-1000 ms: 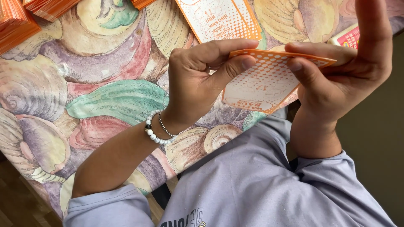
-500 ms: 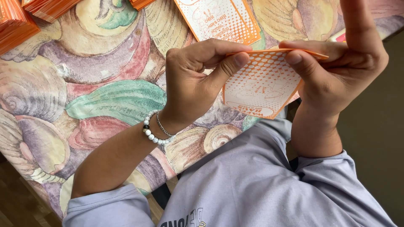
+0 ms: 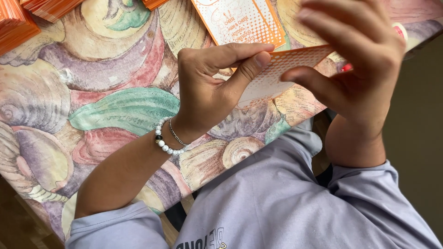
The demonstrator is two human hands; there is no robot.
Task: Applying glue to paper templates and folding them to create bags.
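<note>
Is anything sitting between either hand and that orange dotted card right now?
Nothing visible does. The left hand pinches the orange dotted card directly, thumb pressed on its face, and the right hand grips its far end. The card is held above the shell-print tablecloth.

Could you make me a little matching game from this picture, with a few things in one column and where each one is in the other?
Things:
1. orange dotted card
2. bead bracelet
3. flat printed sheet
4. orange stacks

Places:
A. on the left hand's wrist
B. at the top left corner of the shell-pattern tablecloth
C. pinched between the left hand and the right hand
D. lying on the cloth beyond the hands, at the top middle

Pairs: 1-C, 2-A, 3-D, 4-B
</note>
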